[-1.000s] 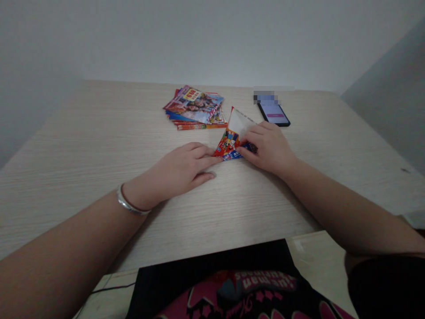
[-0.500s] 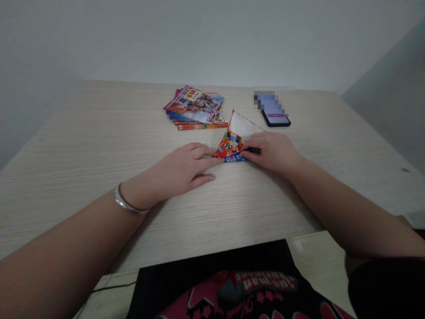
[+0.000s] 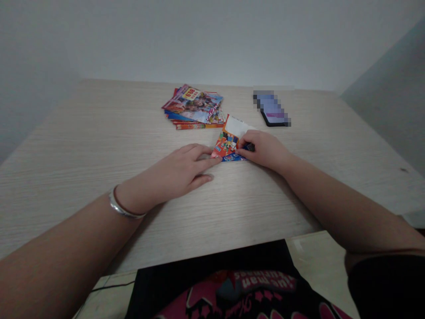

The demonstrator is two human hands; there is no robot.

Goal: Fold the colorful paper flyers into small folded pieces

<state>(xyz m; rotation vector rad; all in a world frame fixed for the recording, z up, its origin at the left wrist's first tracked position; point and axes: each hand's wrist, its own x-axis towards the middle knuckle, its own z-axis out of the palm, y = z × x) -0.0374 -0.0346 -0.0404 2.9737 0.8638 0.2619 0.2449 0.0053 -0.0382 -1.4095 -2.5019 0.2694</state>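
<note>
Between my hands a colourful printed sheet of paper (image 3: 227,142) lies on the table, partly folded. It shows orange, blue and white areas, and a blue strip runs along its near edge. Fingers stretched out, my left hand (image 3: 181,170) rests flat with its fingertips on the paper's left corner. My right hand (image 3: 264,148) pinches the paper's right side between thumb and curled fingers, covering that part of it. A dark patch of the print shows beside the right fingers.
Behind the paper a fanned stack of colourful booklets (image 3: 194,106) lies on the pale wooden table (image 3: 109,119). A phone (image 3: 272,110) with its screen lit lies at the back right. The wall (image 3: 199,40) rises behind the table.
My right hand has moved slightly left and the paper's upper flap has come down a little, its peak now lower. The left hand stays at the left corner.
</note>
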